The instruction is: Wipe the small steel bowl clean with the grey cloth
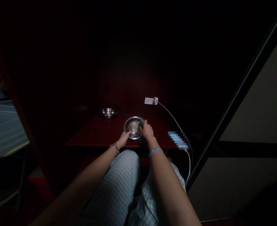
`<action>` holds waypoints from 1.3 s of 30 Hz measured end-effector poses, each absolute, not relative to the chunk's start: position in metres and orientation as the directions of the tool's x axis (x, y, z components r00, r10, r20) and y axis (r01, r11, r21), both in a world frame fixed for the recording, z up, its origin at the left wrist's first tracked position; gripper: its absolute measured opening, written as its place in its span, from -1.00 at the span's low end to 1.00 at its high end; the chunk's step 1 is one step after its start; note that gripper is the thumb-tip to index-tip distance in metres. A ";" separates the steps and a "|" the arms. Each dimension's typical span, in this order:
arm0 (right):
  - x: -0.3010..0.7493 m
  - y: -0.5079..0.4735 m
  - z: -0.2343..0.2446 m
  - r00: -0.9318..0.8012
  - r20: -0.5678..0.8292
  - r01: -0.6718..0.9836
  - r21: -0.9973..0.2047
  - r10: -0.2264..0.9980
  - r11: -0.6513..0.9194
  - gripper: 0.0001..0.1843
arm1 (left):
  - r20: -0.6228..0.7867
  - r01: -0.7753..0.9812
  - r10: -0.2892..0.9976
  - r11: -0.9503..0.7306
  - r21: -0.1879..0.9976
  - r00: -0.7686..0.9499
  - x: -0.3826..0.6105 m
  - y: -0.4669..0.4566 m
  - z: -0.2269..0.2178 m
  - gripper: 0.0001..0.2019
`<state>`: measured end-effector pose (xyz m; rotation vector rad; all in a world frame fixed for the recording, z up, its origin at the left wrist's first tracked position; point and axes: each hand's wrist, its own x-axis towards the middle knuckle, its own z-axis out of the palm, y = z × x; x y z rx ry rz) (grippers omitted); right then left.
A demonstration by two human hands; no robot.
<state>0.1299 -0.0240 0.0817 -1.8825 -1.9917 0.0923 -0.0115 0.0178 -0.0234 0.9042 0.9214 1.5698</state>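
Note:
A shiny steel bowl [133,126] sits near the front edge of a dark red table [93,135]. My left hand [124,138], with a bead bracelet on the wrist, grips the bowl's near left rim. My right hand [147,129], with a blue wristband, is closed on a small grey object [141,121] at the bowl's right rim; I cannot make out what it is. A second steel bowl [108,112] stands farther back on the left, apart from both hands.
A white wall socket [149,100] holds a charger whose white cable [173,121] runs down to a blurred-out device [178,140] on the table's right front. My checked trousers [121,188] are below. A pale surface [4,128] lies far left; the room is very dark.

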 end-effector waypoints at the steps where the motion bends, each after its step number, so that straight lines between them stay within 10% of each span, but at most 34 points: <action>1: 0.130 -0.024 0.082 -0.016 0.236 0.943 -0.319 0.972 0.093 -0.41 | 0.096 -0.403 0.982 -0.155 0.902 -0.162 -0.011 0.018 -0.023 -0.78; 39: 0.130 -0.026 0.081 -0.015 0.236 0.936 -0.337 0.972 0.097 -0.40 | 0.148 -0.408 0.975 -0.205 0.890 -0.167 -0.010 0.015 -0.024 -0.67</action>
